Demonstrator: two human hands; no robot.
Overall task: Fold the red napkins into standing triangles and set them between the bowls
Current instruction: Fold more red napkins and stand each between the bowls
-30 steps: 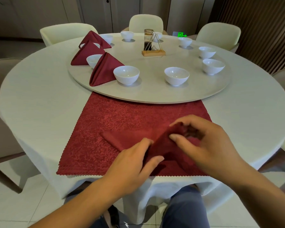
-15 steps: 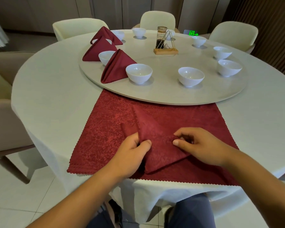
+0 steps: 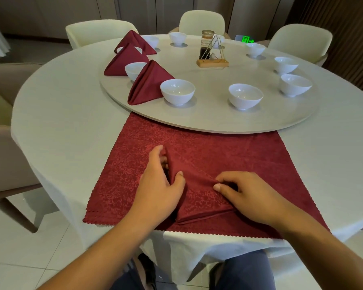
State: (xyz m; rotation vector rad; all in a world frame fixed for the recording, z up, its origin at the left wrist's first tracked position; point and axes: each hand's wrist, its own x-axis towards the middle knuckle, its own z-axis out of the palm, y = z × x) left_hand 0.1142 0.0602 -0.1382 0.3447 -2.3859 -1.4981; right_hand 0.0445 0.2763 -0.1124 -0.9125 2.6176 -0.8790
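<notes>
A partly folded red napkin (image 3: 199,193) lies as a narrow triangle on a stack of flat red napkins (image 3: 228,151) at the table's near edge. My left hand (image 3: 161,185) grips its left fold, thumb on top. My right hand (image 3: 245,191) pinches its right edge. Three folded red triangles stand on the turntable at the left: the nearest triangle (image 3: 149,84), the middle triangle (image 3: 124,60) and the far triangle (image 3: 134,41), with white bowls between them. The nearest white bowls are the left bowl (image 3: 177,92) and the right bowl (image 3: 245,96).
Several more white bowls ring the round turntable (image 3: 208,120). A wooden stand with a dark jar (image 3: 212,51) sits at its middle. Cream chairs (image 3: 101,32) surround the white-clothed table (image 3: 67,114). My knees are under the near edge.
Both hands have worked the napkin from a loose bundle into a longer, flatter triangle. My left hand has slid up along the left fold; the view has moved closer.
</notes>
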